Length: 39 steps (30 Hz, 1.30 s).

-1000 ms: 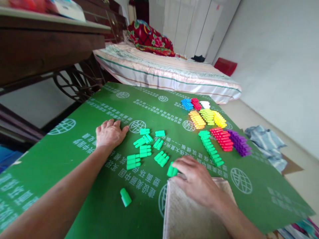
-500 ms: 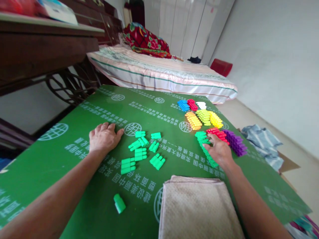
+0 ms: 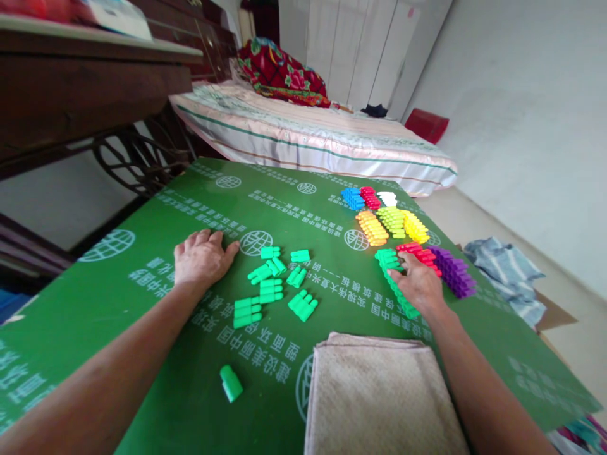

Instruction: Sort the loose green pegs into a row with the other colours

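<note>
My left hand [image 3: 202, 258] lies flat on the green board [image 3: 156, 373], fingers stretched out and nothing in them. Just right of it, several loose green bullet-shaped plastic building blocks [image 3: 270, 291] are scattered, some side by side in small groups. One single green block [image 3: 231, 383] lies apart, nearer to me. At the right, my right hand [image 3: 417, 281] has its thumb and fingers bent around the edge of a long stack of green blocks [image 3: 402, 297]. The palm hides part of that stack and of the red blocks [image 3: 424, 258] beside it.
Stacks of purple [image 3: 453, 273], orange [image 3: 371, 229], lime [image 3: 391, 222], yellow [image 3: 415, 226], blue [image 3: 353, 198] and white blocks [image 3: 387, 199] stand around the right hand. A folded beige cloth [image 3: 379, 392] lies at the front. A bed [image 3: 313, 142] adjoins the far edge.
The whole view has shifted slightly to the right. Both hands stay in nearly the same places, the right one still at the green stack.
</note>
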Motion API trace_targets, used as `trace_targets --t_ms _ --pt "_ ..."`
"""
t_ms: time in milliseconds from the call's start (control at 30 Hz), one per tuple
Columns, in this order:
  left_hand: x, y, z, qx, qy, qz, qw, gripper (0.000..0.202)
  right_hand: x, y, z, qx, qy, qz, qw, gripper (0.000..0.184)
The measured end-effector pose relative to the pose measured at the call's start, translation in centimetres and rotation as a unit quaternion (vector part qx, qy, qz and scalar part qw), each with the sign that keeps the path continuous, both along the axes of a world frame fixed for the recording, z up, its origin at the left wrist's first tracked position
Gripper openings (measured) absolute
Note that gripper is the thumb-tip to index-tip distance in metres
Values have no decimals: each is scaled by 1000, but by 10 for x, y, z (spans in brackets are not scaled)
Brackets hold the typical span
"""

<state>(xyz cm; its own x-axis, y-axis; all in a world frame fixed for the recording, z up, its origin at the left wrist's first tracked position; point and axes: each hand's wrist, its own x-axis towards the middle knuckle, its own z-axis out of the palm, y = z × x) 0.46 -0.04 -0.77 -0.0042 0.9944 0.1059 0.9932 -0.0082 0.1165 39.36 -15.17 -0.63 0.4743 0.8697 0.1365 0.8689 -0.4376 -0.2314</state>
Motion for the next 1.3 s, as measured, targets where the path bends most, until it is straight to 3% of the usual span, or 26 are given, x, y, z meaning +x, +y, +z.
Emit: trace_targets --t_ms 367,533,767,867,1067,1200,1300 --pt "0 -2 1 0 -6 2 1000 61 3 1 -1 1 -7 9 1000 46" --pt "0 -2 0 4 -9 0 1000 62 4 -2 0 36 5 9 999 43" --pt "-1 0 -4 13 -9 -4 1000 64 7 -3 12 67 -3 -32 997 39" --pt "-1 -1 -5 20 -1 -3 1000 64 -3 -4 16 93 20 -19 995 36" --pt "0 -6 -3 22 5 -4 1000 61 -59 -9 19 114 68 158 978 30" --pt "1 -6 -4 23 4 -5 1000 60 -108 -15 31 33 60 314 947 23" --pt "0 -6 -6 26 4 -4 1000 60 -137 -16 39 -35 30 377 925 19"
